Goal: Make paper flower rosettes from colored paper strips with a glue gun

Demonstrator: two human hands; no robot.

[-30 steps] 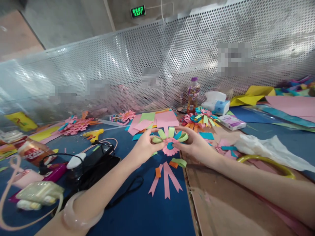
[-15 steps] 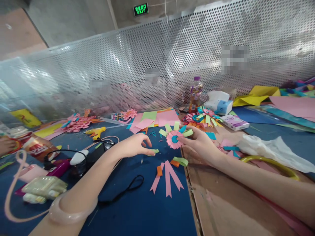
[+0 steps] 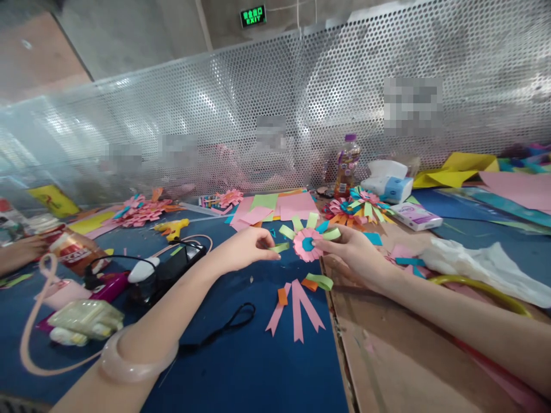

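Head view, frame centre: my right hand pinches the paper flower, left hand pinches a green strip; I'd seat it squarely.

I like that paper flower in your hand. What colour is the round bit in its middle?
Blue, ringed by pink petals on the paper flower, held in the right hand; the head view shows it.

Another person's hand cut off at left edge; bottle label unreadable.
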